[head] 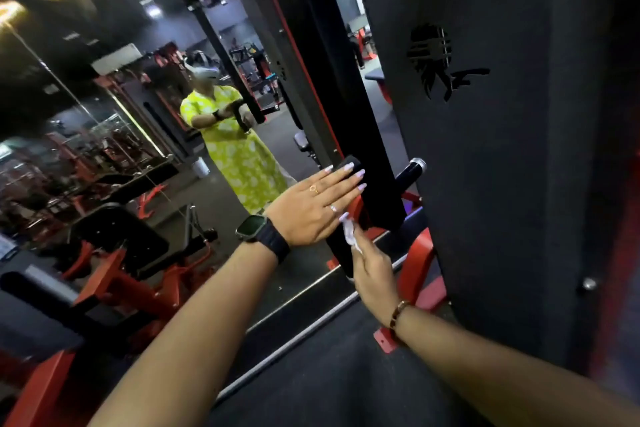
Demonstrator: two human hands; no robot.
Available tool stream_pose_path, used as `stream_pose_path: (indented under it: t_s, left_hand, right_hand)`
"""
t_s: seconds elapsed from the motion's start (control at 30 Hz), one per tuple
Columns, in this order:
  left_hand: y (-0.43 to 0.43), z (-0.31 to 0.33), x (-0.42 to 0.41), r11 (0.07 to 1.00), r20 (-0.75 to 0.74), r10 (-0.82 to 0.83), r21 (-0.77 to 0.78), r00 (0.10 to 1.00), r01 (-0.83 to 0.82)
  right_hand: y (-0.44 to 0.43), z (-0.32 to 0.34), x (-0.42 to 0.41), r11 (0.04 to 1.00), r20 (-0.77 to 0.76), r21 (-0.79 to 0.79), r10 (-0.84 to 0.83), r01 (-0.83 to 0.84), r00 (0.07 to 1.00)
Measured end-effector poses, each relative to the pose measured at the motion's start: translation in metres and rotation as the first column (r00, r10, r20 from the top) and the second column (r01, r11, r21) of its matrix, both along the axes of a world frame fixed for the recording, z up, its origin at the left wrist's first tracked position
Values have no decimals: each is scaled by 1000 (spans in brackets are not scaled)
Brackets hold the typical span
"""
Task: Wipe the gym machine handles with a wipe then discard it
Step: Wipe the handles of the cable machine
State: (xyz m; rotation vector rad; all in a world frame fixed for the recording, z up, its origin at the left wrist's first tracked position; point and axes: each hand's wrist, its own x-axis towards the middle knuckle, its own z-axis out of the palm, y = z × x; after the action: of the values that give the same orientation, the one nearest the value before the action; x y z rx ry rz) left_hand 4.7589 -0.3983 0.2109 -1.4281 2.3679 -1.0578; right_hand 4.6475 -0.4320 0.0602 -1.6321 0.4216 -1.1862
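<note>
Right hand (372, 272) grip pinches wipe (350, 234) on handle (341, 253); left hand (311, 206) flat (fingers spread).

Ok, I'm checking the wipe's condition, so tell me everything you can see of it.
The wipe is small, white and crumpled into a wad, looking like thin tissue or cloth. It sits pinched in the right hand, at the fingertips, pressed against the black padded handle of the machine. The left hand lies flat on the same handle just above it. Only a small part shows; dampness or dirt cannot be judged.
</note>
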Motion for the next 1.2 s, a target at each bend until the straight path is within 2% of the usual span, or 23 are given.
stream_pose_path:
  t_s: [0.03, 0.1, 0.2, 0.33, 0.43, 0.53, 0.63, 0.7, 0.77, 0.87, 0.93, 1.1, 1.2]
  left_hand:
    - [-2, 1, 2, 1000, 12, -29, 12, 1000, 29]
    - [-3, 3, 4, 998, 11, -55, 29, 998, 55]
    - [-2, 4, 5, 998, 15, -45, 52, 999, 44]
    - [0, 4, 5, 997, -7, -17, 76, 1000, 17]
    - [1, 3, 6, 997, -33, -19, 81, 999, 21]
    - [2, 7, 5, 996, -42, -23, 89, 999, 26]
    - [2, 9, 4, 996, -17, -24, 87, 1000, 25]
    - [2, 8, 4, 996, -16, -27, 79, 1000, 28]
    - [2, 6, 3, 998, -32, -32, 61, 999, 34]
    - [0, 3, 3, 999, -49, -29, 40, 998, 31]
    - [0, 4, 3, 999, -34, -26, 42, 999, 27]
    - [1, 7, 1, 998, -53, -16, 56, 998, 19]
    - [0, 4, 0, 999, -72, -5, 39, 997, 7]
  right_hand:
    - [5, 10, 1, 997, 21, 62, -42, 41, 999]
    - [12, 21, 4, 993, 84, 64, -99, 94, 992]
    - [18, 10, 9, 993, 77, -64, -92, 97, 993]
    - [8, -22, 4, 965, -31, -237, -123, 113, 992]
    - [1, -9, 5, 932, -43, -333, -168, 145, 985]
    - [-2, 0, 8, 830, -59, -540, -207, 143, 977]
    - [-23, -20, -10, 613, -142, -790, -208, 16, 968]
    - [-41, -29, -23, 491, -207, -868, -225, -72, 952]
    - [-54, -23, -29, 436, -205, -897, -255, -77, 945]
    - [-56, -2, -25, 394, -85, -918, -280, 34, 956]
    - [-48, -3, -21, 304, -13, -951, -236, 61, 972]
    - [-60, -38, -30, 111, -68, -993, -232, -43, 970]
    - [-66, -28, -31, 113, -38, -994, -261, -9, 965]
